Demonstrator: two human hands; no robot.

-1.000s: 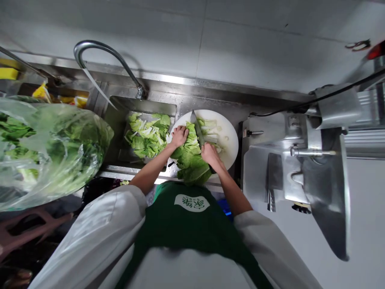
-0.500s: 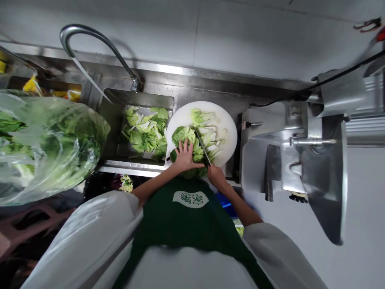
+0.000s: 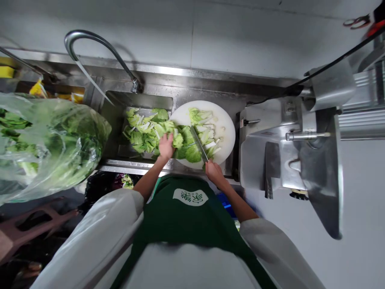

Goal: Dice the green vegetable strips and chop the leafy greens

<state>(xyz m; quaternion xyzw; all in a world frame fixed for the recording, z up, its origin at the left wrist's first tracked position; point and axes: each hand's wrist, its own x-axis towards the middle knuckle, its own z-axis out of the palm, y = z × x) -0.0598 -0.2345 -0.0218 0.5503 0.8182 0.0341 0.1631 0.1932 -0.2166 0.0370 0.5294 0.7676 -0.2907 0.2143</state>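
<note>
My left hand (image 3: 166, 147) is closed on a bunch of lettuce leaves (image 3: 177, 138) at the cutting board's left edge, beside the sink; part of its grip is hidden by the leaves. In my right hand (image 3: 214, 172) is a kitchen knife (image 3: 199, 143), its blade pointing up and left over the board. Cut green leaves (image 3: 192, 153) lie left of the blade, and pale lettuce stems (image 3: 207, 132) lie to its right on the round white cutting board (image 3: 227, 128).
Cut lettuce (image 3: 141, 138) fills part of the sink (image 3: 116, 136), under a curved tap (image 3: 96, 38). A large plastic bag of lettuce (image 3: 60, 144) stands at the left. A metal slicing machine (image 3: 279, 148) is close on the board's right. Scissors (image 3: 357, 22) show at top right.
My left hand has moved left from the board towards the sink, carrying lettuce leaves. The knife stays over the board in my right hand, with more of its blade visible.
</note>
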